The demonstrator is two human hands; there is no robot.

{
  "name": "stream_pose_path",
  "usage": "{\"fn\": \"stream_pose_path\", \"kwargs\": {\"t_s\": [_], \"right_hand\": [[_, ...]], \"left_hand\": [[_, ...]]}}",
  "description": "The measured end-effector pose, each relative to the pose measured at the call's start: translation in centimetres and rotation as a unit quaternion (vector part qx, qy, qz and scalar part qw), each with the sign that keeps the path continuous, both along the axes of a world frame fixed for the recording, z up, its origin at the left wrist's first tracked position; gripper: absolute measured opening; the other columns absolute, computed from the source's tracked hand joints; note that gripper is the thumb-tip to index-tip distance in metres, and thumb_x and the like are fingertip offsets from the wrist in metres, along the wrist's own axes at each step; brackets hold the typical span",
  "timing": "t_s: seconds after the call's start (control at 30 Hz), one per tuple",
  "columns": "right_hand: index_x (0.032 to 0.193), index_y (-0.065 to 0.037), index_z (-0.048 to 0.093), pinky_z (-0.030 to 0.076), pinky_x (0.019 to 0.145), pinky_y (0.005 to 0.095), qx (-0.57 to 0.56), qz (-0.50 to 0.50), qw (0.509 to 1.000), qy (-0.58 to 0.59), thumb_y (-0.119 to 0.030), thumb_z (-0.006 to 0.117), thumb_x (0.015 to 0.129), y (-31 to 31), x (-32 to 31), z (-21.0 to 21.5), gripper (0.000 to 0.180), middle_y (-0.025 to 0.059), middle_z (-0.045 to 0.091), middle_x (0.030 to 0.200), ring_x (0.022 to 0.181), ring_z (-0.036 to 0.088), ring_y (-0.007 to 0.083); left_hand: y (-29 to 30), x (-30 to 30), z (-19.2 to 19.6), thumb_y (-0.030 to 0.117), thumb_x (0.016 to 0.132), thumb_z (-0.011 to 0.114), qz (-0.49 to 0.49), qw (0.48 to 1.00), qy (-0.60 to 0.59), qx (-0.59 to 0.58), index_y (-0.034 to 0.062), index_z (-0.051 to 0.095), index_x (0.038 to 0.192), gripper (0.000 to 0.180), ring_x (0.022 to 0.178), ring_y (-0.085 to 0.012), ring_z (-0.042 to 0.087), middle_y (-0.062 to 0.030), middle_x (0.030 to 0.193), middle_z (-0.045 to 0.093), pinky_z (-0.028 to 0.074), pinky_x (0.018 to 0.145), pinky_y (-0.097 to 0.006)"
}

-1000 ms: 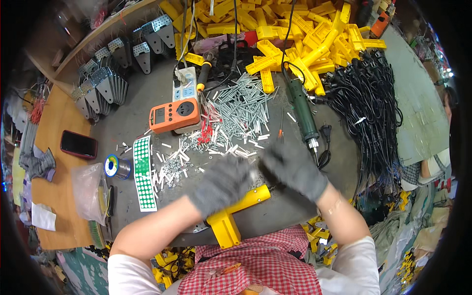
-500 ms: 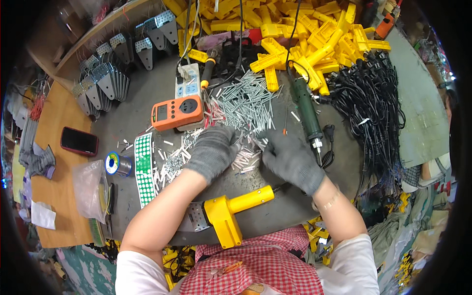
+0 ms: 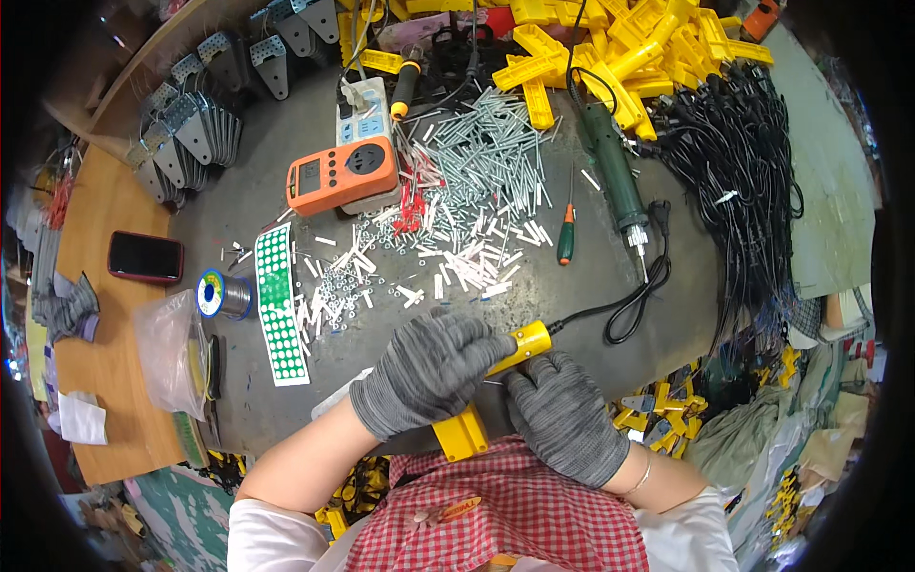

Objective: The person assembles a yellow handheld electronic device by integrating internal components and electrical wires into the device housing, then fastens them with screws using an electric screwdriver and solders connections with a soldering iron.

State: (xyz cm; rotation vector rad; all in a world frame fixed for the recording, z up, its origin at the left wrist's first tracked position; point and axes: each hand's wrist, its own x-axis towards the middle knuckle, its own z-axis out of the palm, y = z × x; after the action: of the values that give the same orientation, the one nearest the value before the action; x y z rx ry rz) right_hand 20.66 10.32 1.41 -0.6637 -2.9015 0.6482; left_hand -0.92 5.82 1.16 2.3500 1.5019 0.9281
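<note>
A yellow corded tool with a tubular handle (image 3: 530,343) lies across the near edge of the table. My left hand (image 3: 424,372), in a grey knit glove, is closed over the handle and hides much of the tool; its yellow lower body (image 3: 461,435) shows beneath. On the handle's other side, my gloved right hand (image 3: 569,418) is curled with its fingers against the handle's end. At its fingertips a thin pale rod (image 3: 493,382) shows, like the loose screws; most of it is hidden. The long metal screws (image 3: 491,157) lie piled beyond both hands.
White sleeves (image 3: 477,267) and small nuts (image 3: 335,296) are scattered mid-table. A green screwdriver (image 3: 567,238) and a green electric driver (image 3: 615,181) lie right, near bundled black cords (image 3: 729,191). An orange meter (image 3: 343,174), solder spool (image 3: 225,295) and green-dotted sticker sheet (image 3: 277,315) sit left.
Both hands have come back from the screw pile to the yellow tool. The left has closed on its handle, and the right has come up against it. The view has shifted slightly.
</note>
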Motion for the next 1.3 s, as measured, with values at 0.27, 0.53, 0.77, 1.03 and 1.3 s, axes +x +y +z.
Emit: {"fn": "stream_pose_path", "kwargs": {"t_s": [0.27, 0.53, 0.77, 1.03, 1.3], "right_hand": [[0.104, -0.004, 0.063, 0.055, 0.068, 0.038, -0.143, -0.096, 0.977, 0.127, -0.005, 0.065, 0.08, -0.1, -0.4, -0.3, 0.024, 0.01, 0.064, 0.085, 0.073, 0.065, 0.0225], [0.104, -0.007, 0.06, 0.05, 0.069, 0.0287, -0.256, -0.259, 0.874, 0.322, -0.007, 0.07, 0.087, -3.3, -3.2, -1.7, 0.02, 0.0025, 0.06, 0.085, 0.073, 0.058, 0.0124], [0.099, -0.003, 0.06, 0.049, 0.081, 0.029, -0.471, -0.36, 0.711, 0.379, -0.016, 0.066, 0.094, -3.5, -3.1, -2.5, 0.015, 0.0065, 0.06, 0.099, 0.089, 0.058, 0.0131], [0.108, -0.002, 0.06, 0.05, 0.064, 0.0253, -0.427, -0.329, 0.786, 0.303, -0.02, 0.069, 0.094, -4.7, -1.4, -2.8, 0.025, 0.0061, 0.067, 0.084, 0.071, 0.062, 0.0113], [0.137, -0.004, 0.053, 0.054, 0.079, 0.0361, -0.439, -0.216, 0.86, 0.143, -0.02, 0.065, 0.094, -4.6, 0.4, -1.8, 0.047, 0.0087, 0.066, 0.097, 0.087, 0.065, 0.0188]], "left_hand": [[0.0, 1.6, 1.2, 0.03, 0.082, 0.073, 0.105, 0.986, 0.132, -0.006, 0.0099, 0.071, 0.096, 0.024, 0.064, -0.0265, 0.059, -0.0069, 0.074, 0.062, 0.049, 0.065, -0.041], [-0.9, 0.5, -0.1, 0.022, 0.081, 0.071, 0.165, 0.985, 0.048, 0.024, 0.0083, 0.068, 0.085, 0.015, 0.078, -0.0302, 0.058, -0.0086, 0.082, 0.06, 0.047, 0.073, -0.045], [-1.1, 1.2, -1.8, 0.023, 0.082, 0.067, 0.231, 0.968, 0.096, 0.006, 0.0044, 0.066, 0.095, 0.023, 0.084, -0.0351, 0.064, -0.0133, 0.088, 0.065, 0.051, 0.075, -0.046], [-1.0, 0.9, -0.1, 0.022, 0.081, 0.059, 0.216, 0.941, -0.043, -0.257, 0.0028, 0.057, 0.112, 0.037, 0.088, -0.0376, 0.067, -0.0197, 0.097, 0.068, 0.053, 0.082, -0.047], [-1.0, 0.9, -0.9, 0.015, 0.079, 0.061, 0.223, 0.96, -0.011, -0.167, 0.0063, 0.058, 0.103, 0.025, 0.078, -0.0362, 0.068, -0.0154, 0.088, 0.068, 0.054, 0.07, -0.047]]}}
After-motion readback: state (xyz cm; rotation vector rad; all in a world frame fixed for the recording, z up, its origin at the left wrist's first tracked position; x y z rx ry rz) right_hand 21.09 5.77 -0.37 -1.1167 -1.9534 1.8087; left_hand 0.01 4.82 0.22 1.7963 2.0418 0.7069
